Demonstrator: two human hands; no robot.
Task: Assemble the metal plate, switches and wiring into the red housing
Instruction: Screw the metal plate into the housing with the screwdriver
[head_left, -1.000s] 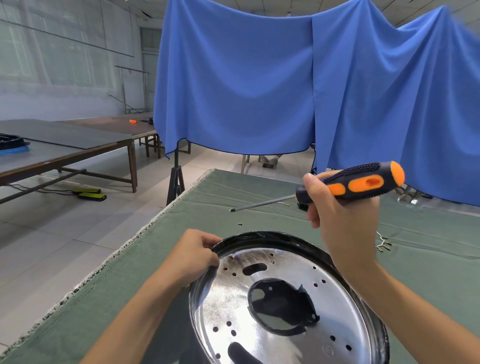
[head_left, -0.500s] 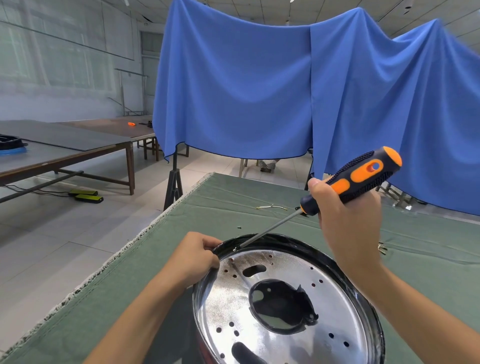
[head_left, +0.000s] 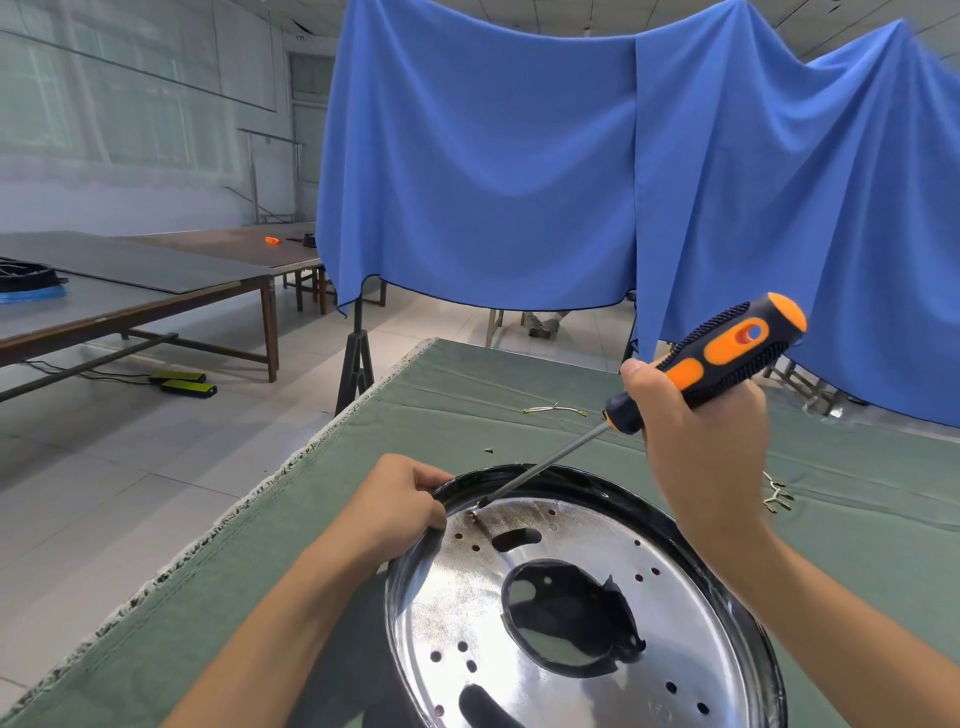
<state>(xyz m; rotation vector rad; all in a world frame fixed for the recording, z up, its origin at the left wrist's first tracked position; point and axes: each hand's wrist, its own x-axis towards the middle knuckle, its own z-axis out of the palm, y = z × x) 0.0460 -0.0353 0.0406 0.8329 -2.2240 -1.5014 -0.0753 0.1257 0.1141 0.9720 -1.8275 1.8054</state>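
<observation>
A shiny round metal plate (head_left: 675, 613) with several small holes and a large central opening lies inside a housing with a black rim (head_left: 582, 480); no red shows here. My left hand (head_left: 402, 501) grips that rim at its far left edge. My right hand (head_left: 696, 436) holds a screwdriver (head_left: 727, 353) with a black and orange handle, tilted down to the left. Its tip rests at the plate's far left edge, close to my left fingers, beside a small reddish screw (head_left: 471, 515).
The housing sits on a table under a green cloth (head_left: 467, 395), whose frayed edge runs along the left. Small wire pieces (head_left: 553, 409), a tiny dark part (head_left: 488, 450) and metal clips (head_left: 776, 493) lie on the cloth. A blue drape (head_left: 519, 182) hangs behind.
My right hand swung the screwdriver from level above the table down to the left, until its tip reached the plate's edge. My left hand stayed on the rim.
</observation>
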